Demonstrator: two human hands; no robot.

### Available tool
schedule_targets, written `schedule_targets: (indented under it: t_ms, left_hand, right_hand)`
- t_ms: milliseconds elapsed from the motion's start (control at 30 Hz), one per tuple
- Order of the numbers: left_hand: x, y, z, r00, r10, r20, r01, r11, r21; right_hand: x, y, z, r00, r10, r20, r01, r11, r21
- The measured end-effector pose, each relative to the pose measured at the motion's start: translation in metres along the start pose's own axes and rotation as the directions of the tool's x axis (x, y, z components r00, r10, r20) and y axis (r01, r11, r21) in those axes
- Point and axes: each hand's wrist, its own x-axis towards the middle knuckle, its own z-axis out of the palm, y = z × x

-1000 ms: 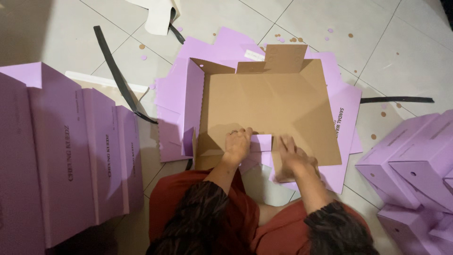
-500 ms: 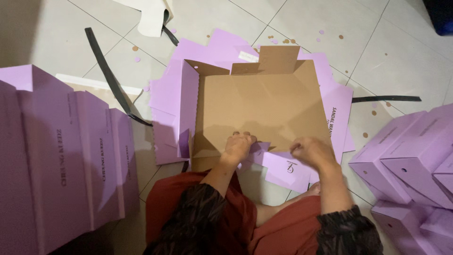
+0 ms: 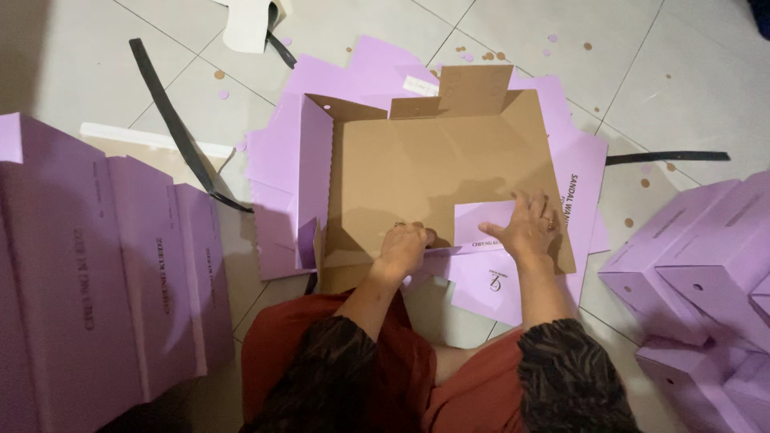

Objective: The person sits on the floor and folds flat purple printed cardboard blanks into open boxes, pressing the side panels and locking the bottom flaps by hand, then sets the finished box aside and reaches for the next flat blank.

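Pressing flat, the right hand [image 3: 531, 228] spreads open fingers on a smooth lilac flap [image 3: 484, 222]. The left hand [image 3: 403, 247] curls closed over the brown corrugated cardboard box blank [image 3: 417, 164] at frame centre.

left stack of lilac boxes [image 3: 96, 289] cropped, right boxes [image 3: 690, 289] cropped

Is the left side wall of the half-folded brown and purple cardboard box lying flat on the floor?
No, the left wall of the cardboard box stands upright.
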Motion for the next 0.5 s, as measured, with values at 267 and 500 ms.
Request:
schedule_targets:
  t_ms: [267, 500]
  left_hand:
    - [-0.005, 0.007, -0.005, 0.999, 0.027, 0.02, -0.028, 0.998, 0.061]
    - [-0.006, 0.005, -0.001, 0.999, 0.019, -0.049, -0.015, 0.996, 0.087]
  right_hand:
    - [0.002, -0.007, 0.024, 0.97, 0.195, 0.146, -0.194, 0.981, -0.021]
    - [0.01, 0.015, 0.016, 0.971, 0.208, 0.116, -0.228, 0.952, 0.203]
